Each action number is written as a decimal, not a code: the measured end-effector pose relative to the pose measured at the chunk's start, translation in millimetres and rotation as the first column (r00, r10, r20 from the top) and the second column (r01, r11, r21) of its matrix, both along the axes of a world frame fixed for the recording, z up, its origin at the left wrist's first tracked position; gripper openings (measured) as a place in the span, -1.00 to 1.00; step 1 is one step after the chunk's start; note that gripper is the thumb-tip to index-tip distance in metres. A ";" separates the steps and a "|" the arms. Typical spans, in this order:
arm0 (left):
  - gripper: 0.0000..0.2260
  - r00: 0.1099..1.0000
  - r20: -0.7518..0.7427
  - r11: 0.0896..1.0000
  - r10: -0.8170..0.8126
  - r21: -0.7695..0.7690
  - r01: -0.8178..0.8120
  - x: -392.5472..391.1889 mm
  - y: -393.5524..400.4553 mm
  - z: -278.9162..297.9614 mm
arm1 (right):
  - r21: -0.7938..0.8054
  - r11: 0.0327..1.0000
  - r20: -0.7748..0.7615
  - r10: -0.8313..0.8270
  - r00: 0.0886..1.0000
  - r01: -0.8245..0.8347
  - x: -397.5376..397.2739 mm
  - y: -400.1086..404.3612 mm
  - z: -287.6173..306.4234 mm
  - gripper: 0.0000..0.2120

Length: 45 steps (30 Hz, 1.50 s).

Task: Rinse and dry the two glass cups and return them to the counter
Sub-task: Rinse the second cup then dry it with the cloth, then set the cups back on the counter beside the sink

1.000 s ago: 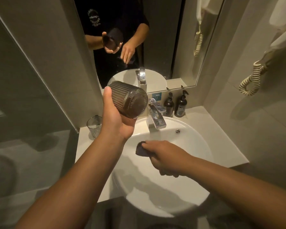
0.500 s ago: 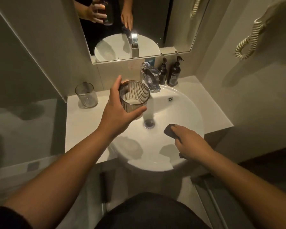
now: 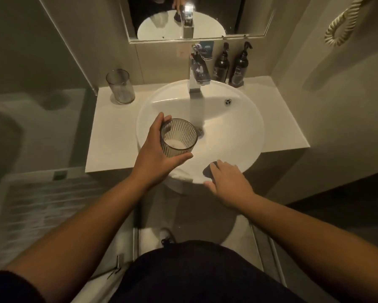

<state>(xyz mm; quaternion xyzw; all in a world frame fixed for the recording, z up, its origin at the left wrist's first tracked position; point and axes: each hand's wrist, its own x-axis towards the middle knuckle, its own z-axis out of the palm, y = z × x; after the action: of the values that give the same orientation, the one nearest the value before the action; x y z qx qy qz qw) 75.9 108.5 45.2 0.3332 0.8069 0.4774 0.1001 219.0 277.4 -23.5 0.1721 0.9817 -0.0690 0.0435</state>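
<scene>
The left hand is grasping a ribbed glass cup around its side, thumb at the near wall and fingers wrapping the far wall, and is holding it upright with the mouth facing up over the left half of the round white sink basin. The cup is hanging just to the 9 o'clock side of the drain and of the tap's shadow, clear of the basin floor as far as can be told.

The right hand is resting at the basin's 6 o'clock rim, fingers curling loosely over a small dark cloth that is peeking out from under the fingertips; how firmly it is pinching the cloth cannot be told.

The second ribbed glass cup is standing upright on the white counter at about 10 o'clock from the basin, well apart from both hands. The chrome faucet is standing at the basin's 12 o'clock, with two dark pump bottles sitting just beside it toward 1 o'clock, below the mirror.
</scene>
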 end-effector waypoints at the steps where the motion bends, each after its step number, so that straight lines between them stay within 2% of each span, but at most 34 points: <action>1: 0.02 1.000 0.001 1.000 0.005 0.007 -0.005 7.0 -1.7 -0.4 | 0.033 0.999 0.035 0.025 0.999 -0.026 0.7 0.3 -2.6 -0.52; 3: 0.01 1.000 0.003 0.999 0.026 0.024 -0.026 18.5 -6.5 0.5 | 0.070 0.996 0.052 0.046 0.998 -0.050 0.6 2.1 -4.6 -0.47; 7: 0.01 0.997 0.021 0.996 0.081 0.034 -0.081 32.7 -20.3 3.1 | 0.104 0.992 -0.013 0.071 0.997 -0.069 6.6 2.8 -10.9 -0.51; 9: 0.02 0.994 0.026 0.993 0.110 0.034 -0.111 36.9 -28.1 4.2 | 0.116 0.991 -0.018 0.070 0.997 -0.068 10.4 1.6 -13.5 -0.45; 14: 0.02 0.985 0.063 0.985 0.163 0.050 -0.166 45.0 -37.7 9.5 | -0.048 0.999 0.166 0.031 0.986 -0.023 5.3 9.0 8.2 -0.20; 15: 0.00 0.984 0.061 0.984 0.165 0.056 -0.169 45.6 -37.6 12.3 | -0.080 0.997 0.131 0.030 0.991 -0.019 4.9 11.2 19.8 -0.17; 17: -0.01 0.986 0.042 0.984 0.164 0.069 -0.166 45.5 -35.4 18.9 | -0.176 0.983 -0.042 0.042 0.998 -0.049 7.0 11.8 49.1 -0.16; 19: -0.03 0.988 0.017 0.985 0.152 0.075 -0.153 45.4 -29.8 27.0 | -0.334 0.934 -0.190 0.063 0.980 -0.125 7.6 8.0 80.6 -0.19; 22: -0.09 0.993 -0.028 0.990 0.112 0.088 -0.110 48.2 -17.1 42.4 | -0.509 0.830 -0.264 0.101 0.959 -0.228 7.3 -2.4 118.3 -0.19; 26: -0.08 0.999 -0.024 0.991 0.036 0.126 -0.032 52.0 -7.6 65.9 | -0.547 0.791 -0.362 0.072 0.929 -0.275 3.5 -5.6 140.8 -0.22; 32: -0.30 0.995 -0.035 0.995 -0.097 -0.024 0.096 55.2 -5.6 94.6 | -0.537 0.797 -0.501 -0.037 0.865 -0.277 -11.9 3.0 155.8 -0.28; 35: -0.30 0.996 -0.029 0.995 -0.089 -0.057 0.087 46.0 -6.9 97.6 | -0.538 0.789 -0.525 -0.039 0.850 -0.296 -24.0 3.3 160.0 -0.25; 40: -0.20 0.998 0.045 0.999 -0.036 0.002 0.036 2.9 -11.4 88.8 | -0.529 0.797 -0.512 -0.025 0.859 -0.291 -64.0 0.2 156.3 -0.23; 45: -0.36 0.986 0.164 0.996 -0.013 0.086 -0.001 -65.0 -12.2 66.1 | -0.538 0.790 -0.485 -0.007 0.875 -0.292 -126.3 1.2 148.3 -0.25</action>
<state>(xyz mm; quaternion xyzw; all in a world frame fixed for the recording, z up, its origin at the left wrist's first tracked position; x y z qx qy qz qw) 10.8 96.3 111.3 0.2993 0.7736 0.5372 0.1531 92.7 278.6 124.8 0.0511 0.9011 -0.4092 -0.1342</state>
